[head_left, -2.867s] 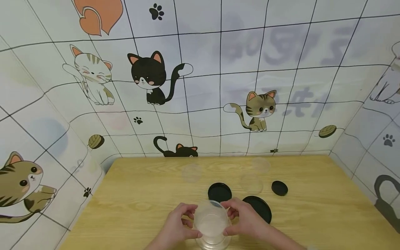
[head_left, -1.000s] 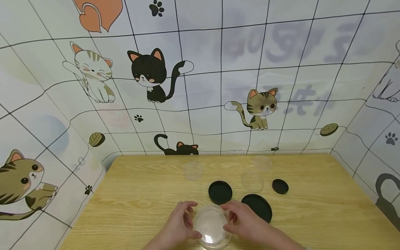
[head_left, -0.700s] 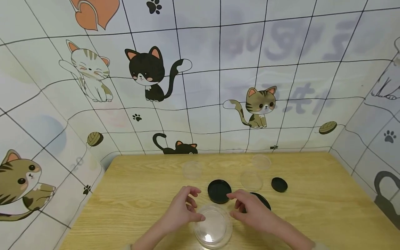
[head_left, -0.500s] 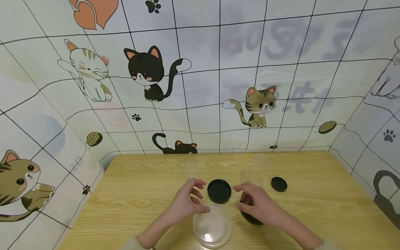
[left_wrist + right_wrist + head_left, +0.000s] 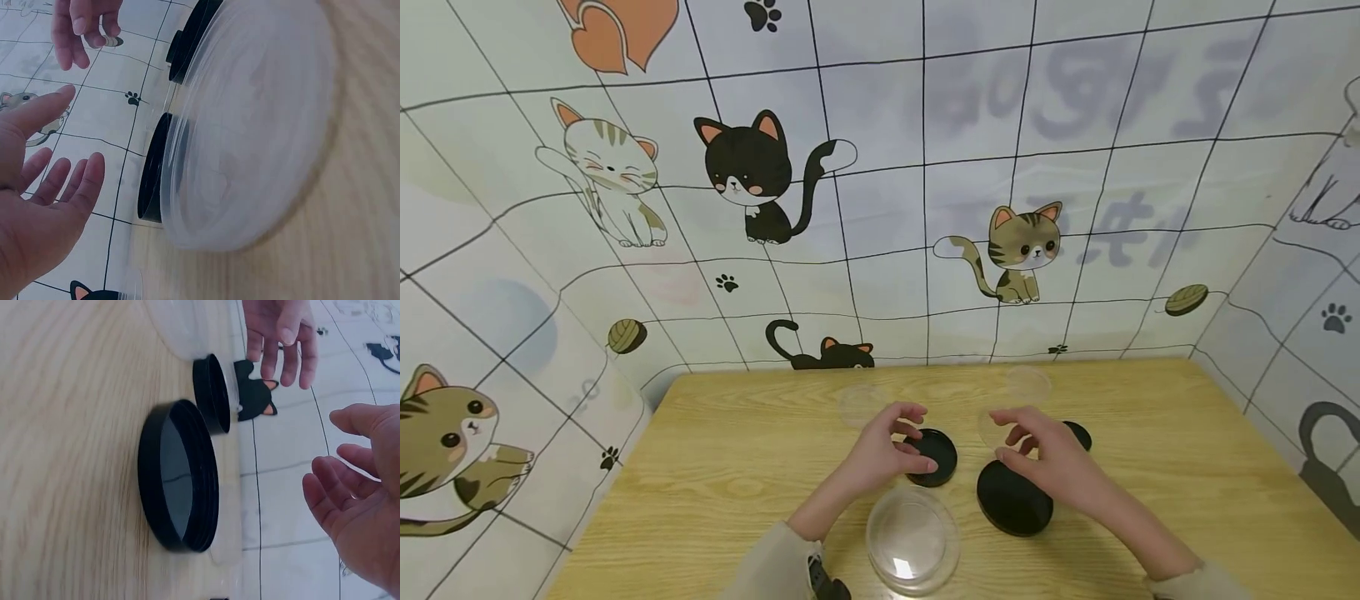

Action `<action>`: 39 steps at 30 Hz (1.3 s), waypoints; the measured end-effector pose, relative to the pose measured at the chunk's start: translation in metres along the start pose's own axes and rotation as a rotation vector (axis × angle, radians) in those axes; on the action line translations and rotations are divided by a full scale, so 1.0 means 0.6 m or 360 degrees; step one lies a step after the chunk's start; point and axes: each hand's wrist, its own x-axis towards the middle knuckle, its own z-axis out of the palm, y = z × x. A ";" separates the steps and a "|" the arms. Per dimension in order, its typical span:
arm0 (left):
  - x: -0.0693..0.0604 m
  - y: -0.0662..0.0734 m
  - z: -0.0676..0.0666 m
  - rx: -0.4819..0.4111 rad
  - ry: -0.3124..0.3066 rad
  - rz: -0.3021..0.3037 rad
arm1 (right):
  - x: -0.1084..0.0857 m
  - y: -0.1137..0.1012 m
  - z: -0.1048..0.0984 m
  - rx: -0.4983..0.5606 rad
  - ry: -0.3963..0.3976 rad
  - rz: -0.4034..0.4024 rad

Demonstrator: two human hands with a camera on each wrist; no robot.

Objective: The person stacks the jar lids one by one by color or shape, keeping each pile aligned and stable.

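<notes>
Rd clr container [image 5: 912, 537], rimmed blk discs [image 5: 1015, 500] nr hands [image 5: 882, 454] [image 5: 1057, 457]; wood-grain tbl [image 5: 730, 492].

Three black lids [image 5: 1015, 498], three clear discs [image 5: 862, 406]

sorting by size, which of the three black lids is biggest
The front black lid, right of the clear container in the head view; the leftmost lid and rightmost lid behind it look smaller.
</notes>
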 end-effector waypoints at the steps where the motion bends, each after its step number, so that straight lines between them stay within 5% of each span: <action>1: 0.006 -0.001 0.000 0.0005 -0.0002 0.0006 | 0.001 0.004 -0.002 0.0005 0.0012 0.0013; 14: 0.067 0.005 0.016 0.0053 -0.0072 0.0004 | -0.004 0.081 -0.021 0.0054 0.0010 0.0269; 26: 0.097 0.005 0.039 0.0130 -0.0188 0.0011 | -0.001 0.119 -0.033 0.0068 -0.0062 0.0351; 39: 0.121 -0.001 0.055 0.0068 -0.0188 -0.0041 | 0.006 0.150 -0.044 0.0100 -0.0117 0.0423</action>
